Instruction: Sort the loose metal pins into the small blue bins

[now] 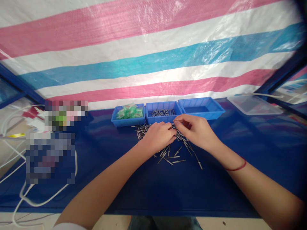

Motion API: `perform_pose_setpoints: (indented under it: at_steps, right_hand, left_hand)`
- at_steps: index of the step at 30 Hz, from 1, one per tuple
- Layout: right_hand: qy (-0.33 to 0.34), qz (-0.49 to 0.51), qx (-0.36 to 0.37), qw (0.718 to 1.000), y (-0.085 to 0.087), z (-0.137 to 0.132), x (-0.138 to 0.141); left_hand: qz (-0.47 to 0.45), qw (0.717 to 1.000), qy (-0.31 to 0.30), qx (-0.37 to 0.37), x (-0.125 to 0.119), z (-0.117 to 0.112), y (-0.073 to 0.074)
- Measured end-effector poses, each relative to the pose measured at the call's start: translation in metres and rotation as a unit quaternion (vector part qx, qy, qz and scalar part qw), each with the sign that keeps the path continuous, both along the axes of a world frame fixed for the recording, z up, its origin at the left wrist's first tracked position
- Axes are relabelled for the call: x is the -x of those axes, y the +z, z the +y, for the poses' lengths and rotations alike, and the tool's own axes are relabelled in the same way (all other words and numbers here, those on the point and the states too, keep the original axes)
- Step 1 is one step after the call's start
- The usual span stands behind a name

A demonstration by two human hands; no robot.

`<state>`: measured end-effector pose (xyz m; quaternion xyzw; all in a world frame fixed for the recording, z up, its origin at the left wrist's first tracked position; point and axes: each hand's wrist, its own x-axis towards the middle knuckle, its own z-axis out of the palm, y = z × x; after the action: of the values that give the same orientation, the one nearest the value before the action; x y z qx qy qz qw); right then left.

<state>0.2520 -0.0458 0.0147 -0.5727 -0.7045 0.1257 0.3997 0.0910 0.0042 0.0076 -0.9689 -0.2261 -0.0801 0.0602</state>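
Observation:
A loose pile of silvery blind rivets (169, 151) with long thin stems lies on the blue tabletop, in front of the middle blue bin (164, 119). My left hand (160, 135) rests over the pile with its fingers curled; what they hold, if anything, is hidden. At the pile's far right side, my right hand (196, 129) has thumb and forefinger pinched together near the bin's front wall. Anything between those fingertips is too small to name. More rivets (161, 112) lie inside the middle bin.
The left blue bin (128, 122) holds green plastic bags. Beside the middle bin is another blue bin (203, 110), and a clear plastic lid (254, 105) lies farther right. White cables (48, 203) and blurred-out items are on the left. A striped sheet (144, 67) hangs behind.

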Motion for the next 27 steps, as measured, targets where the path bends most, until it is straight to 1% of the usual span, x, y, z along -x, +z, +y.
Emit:
perform_pose_setpoints:
  at_steps: [5,7,13,20,27]
  right_hand:
    - [-0.003,-0.015,0.005,1.000,0.000,-0.001,0.000]
    - [-0.003,-0.019,0.004,1.000,0.000,-0.001,0.000]
    - [-0.001,-0.024,-0.005,1.000,-0.003,-0.001,0.002]
    - [0.001,-0.039,-0.012,0.999,-0.005,0.000,0.003]
    - [0.014,-0.037,-0.004,0.999,-0.005,0.001,0.004]
  left_hand:
    - [0.006,0.999,-0.032,-0.003,-0.010,-0.004,-0.008]
    - [0.012,0.999,-0.033,0.003,-0.011,-0.006,-0.009]
    - [0.017,1.000,0.000,0.017,-0.012,-0.011,-0.008]
    - [0.011,0.999,0.047,0.011,-0.010,-0.013,-0.009]
    - [0.025,0.997,0.066,0.008,-0.012,-0.016,-0.009]
